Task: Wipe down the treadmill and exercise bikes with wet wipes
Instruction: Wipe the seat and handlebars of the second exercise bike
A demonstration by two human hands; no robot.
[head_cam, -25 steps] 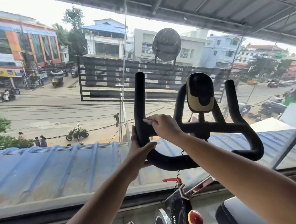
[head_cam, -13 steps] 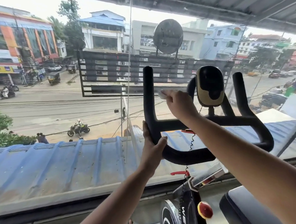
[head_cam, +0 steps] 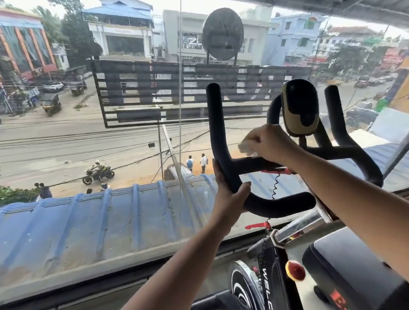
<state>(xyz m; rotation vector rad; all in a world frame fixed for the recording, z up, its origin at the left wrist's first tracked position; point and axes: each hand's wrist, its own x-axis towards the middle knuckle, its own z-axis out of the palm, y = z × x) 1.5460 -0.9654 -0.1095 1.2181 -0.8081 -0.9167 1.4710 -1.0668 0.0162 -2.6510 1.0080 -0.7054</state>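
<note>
Far left is all outdoors: a blue roof [head_cam: 83, 220] down low and a motorbike [head_cam: 98, 174] on the street past it. Next is the left hand [head_cam: 229, 196], fingers and thumb wrapped round the lower left bend of the handlebar [head_cam: 214, 121], thumb on the near side. The handlebar is black, matte and padded-looking, with a tall prong going straight up, a crossbar running right and a loop curling underneath.

Just right of that prong is the wipe [head_cam: 244, 149], small, white and scrunched up. It's pinched in the curled fingers of the right hand [head_cam: 269, 144], sitting just above the crossbar. Can't tell if it's actually touching the bar.

Behind that hand is the console [head_cam: 300, 109], a black and gold oval standing upright on a stem. A coiled cord [head_cam: 275, 184] hangs below the crossbar.

Lower down there's the bike [head_cam: 271, 281] frame with white lettering, then a red knob [head_cam: 294, 269]. The black seat [head_cam: 346, 266] is at bottom right, under the right forearm.
</note>
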